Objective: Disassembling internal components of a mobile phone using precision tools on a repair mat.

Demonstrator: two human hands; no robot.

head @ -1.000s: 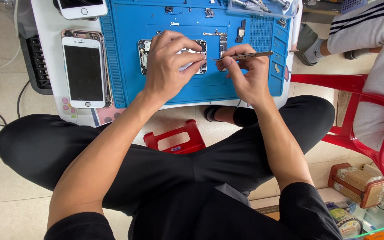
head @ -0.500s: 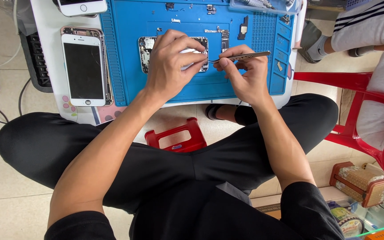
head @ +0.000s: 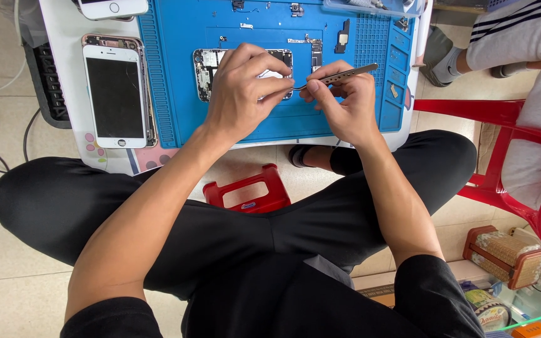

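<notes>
Blue was the work mat [head: 176, 119] on the low white table [head: 61, 37], and on it, at about 12 o'clock from the person, lay the opened phone body [head: 208, 72]. The left hand [head: 242, 91] rested on top of this phone body with fingers curled and pressed down. The right hand [head: 339, 103], at 3 o'clock of the left one, pinched metal tweezers [head: 339, 75], their tip touching the phone. A white phone screen [head: 117, 94] lay at 9 o'clock, well apart
</notes>
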